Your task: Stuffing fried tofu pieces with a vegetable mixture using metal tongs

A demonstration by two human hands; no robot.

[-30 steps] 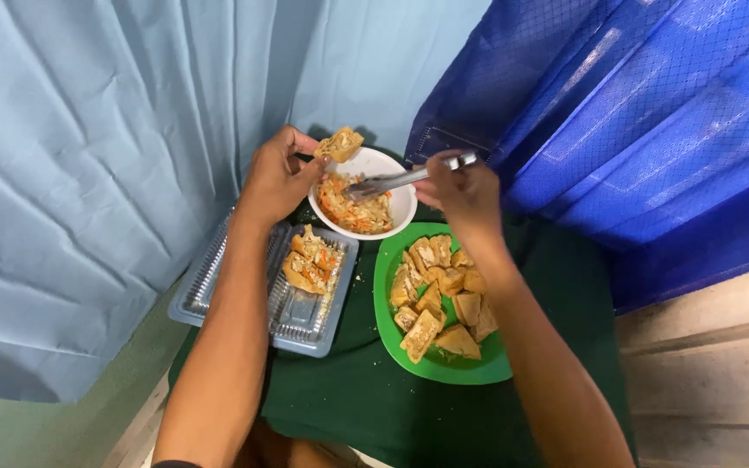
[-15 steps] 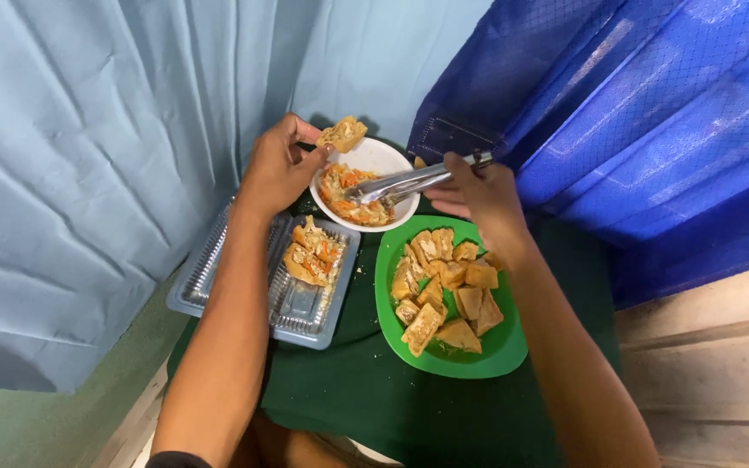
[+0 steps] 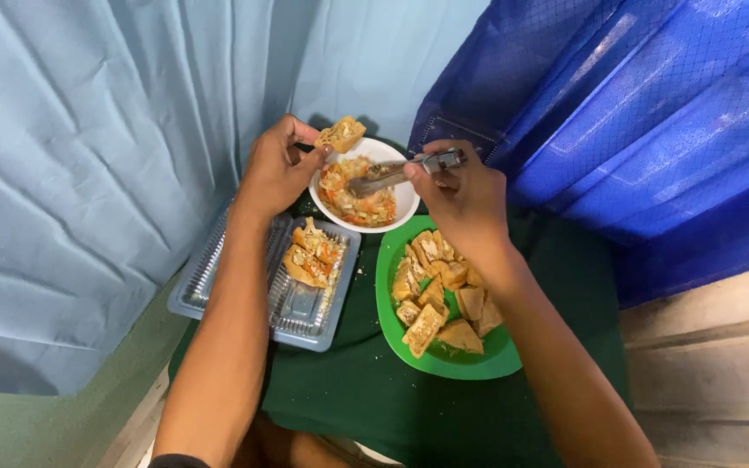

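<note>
Nearest, the green plate of fried tofu pieces sits on the dark green tabletop, with the clear plastic tray to its left holding a few stuffed pieces. Beyond them, the right hand has its fingers clenched around metal tongs; since half a second ago it has drawn back over the plate's far edge, and the tong tips now lie in the shredded filling nearer the middle of the white bowl. The left hand still pinches one tofu piece above the bowl's far left rim, hardly moved. Pale blue and dark blue cloth hang behind.
</note>
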